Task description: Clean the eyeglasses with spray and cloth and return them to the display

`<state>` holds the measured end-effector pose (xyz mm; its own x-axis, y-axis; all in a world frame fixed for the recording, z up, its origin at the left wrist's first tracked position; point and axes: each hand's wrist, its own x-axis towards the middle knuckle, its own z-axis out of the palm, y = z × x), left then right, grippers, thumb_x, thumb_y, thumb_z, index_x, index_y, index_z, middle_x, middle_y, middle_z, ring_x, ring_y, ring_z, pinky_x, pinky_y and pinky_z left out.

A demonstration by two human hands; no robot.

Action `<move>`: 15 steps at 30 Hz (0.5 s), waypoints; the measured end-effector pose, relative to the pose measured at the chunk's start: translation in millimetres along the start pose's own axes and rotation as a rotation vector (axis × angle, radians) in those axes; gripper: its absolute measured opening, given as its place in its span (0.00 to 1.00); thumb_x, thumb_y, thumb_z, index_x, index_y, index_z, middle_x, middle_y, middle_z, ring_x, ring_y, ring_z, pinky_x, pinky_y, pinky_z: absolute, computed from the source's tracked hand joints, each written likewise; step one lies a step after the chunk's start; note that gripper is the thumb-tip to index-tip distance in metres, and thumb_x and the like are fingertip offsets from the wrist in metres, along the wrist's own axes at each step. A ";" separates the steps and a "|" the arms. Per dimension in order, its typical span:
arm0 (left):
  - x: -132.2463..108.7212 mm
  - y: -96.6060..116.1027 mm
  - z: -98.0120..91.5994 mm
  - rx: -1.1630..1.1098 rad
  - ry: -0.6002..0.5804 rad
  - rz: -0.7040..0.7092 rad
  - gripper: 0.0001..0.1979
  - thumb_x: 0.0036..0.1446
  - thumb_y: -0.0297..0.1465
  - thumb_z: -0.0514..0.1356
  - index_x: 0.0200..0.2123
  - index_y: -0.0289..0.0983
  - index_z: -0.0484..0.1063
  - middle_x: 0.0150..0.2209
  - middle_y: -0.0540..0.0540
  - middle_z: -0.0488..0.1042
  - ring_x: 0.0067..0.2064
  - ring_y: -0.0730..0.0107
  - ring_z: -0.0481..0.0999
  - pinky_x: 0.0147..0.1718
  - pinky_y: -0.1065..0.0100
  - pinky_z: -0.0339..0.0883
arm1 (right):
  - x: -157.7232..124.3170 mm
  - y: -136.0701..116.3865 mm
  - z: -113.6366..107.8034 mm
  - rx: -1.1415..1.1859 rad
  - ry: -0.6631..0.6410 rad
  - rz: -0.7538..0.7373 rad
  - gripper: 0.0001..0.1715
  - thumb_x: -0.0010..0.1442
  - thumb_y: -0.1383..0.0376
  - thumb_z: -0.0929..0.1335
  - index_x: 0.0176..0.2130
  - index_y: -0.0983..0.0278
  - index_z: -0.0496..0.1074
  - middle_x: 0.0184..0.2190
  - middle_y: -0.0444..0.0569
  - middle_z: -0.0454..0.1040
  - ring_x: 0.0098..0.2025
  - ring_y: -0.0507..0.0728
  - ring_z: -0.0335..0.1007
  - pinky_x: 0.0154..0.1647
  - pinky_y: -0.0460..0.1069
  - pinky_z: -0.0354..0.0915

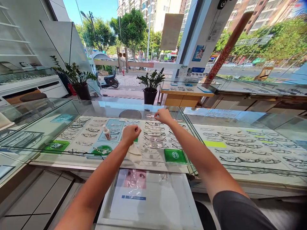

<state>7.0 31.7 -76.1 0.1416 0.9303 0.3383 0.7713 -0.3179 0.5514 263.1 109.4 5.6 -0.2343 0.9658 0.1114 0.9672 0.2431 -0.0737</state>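
The left hand (pixel 130 133) is balled tight around a soft, pale folded cloth (pixel 133 152) hanging onto the smooth glass counter (pixel 72 108). The right hand (pixel 163 116), farther back, pinches thin-rimmed spectacles (pixel 150 116) with fingertips together. A small white spray bottle (pixel 106 132) stands nearby in the sunlit shop.

On the long glass display counter (pixel 100 107), the small white spray bottle (pixel 106 133) stands at nine o'clock of the left hand (pixel 130 133). The pale folded cloth (pixel 133 152) hangs at six o'clock under that hand. The right hand (pixel 163 116) lies at one o'clock, over rows of thin-framed spectacles (pixel 153 134) inside the counter.
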 end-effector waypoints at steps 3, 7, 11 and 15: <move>-0.7 0.3 -1.0 0.011 -0.014 -0.001 0.21 0.65 0.36 0.57 0.21 0.41 0.52 0.21 0.48 0.62 0.27 0.65 0.56 0.33 0.60 0.43 | 8.4 2.0 14.0 -0.016 -0.033 0.001 0.16 0.74 0.61 0.70 0.50 0.60 0.89 0.54 0.58 0.82 0.58 0.65 0.70 0.57 0.54 0.58; -2.0 1.5 -2.4 0.009 -0.045 -0.008 0.22 0.66 0.36 0.56 0.22 0.41 0.50 0.21 0.49 0.59 0.26 0.66 0.56 0.32 0.61 0.44 | 15.6 4.9 24.6 -0.016 -0.062 -0.002 0.16 0.75 0.62 0.69 0.50 0.59 0.88 0.56 0.56 0.82 0.59 0.64 0.72 0.59 0.55 0.60; -2.2 0.9 -1.8 0.018 -0.042 -0.009 0.22 0.66 0.36 0.56 0.22 0.41 0.50 0.20 0.49 0.58 0.26 0.66 0.56 0.31 0.61 0.45 | 20.1 6.7 30.8 -0.007 -0.084 -0.002 0.16 0.75 0.62 0.69 0.50 0.59 0.88 0.57 0.56 0.83 0.60 0.64 0.74 0.62 0.55 0.60; -1.9 0.1 -0.5 0.045 -0.039 -0.009 0.21 0.65 0.36 0.56 0.22 0.41 0.50 0.21 0.49 0.58 0.26 0.67 0.56 0.31 0.61 0.45 | 24.4 7.6 31.5 -0.006 -0.116 0.005 0.15 0.74 0.62 0.70 0.49 0.58 0.89 0.54 0.55 0.84 0.57 0.63 0.76 0.62 0.55 0.60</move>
<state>6.5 29.8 -76.4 0.1581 0.9398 0.3031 0.7996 -0.3019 0.5191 261.7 137.7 -23.5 -0.2388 0.9711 -0.0042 0.9689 0.2380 -0.0681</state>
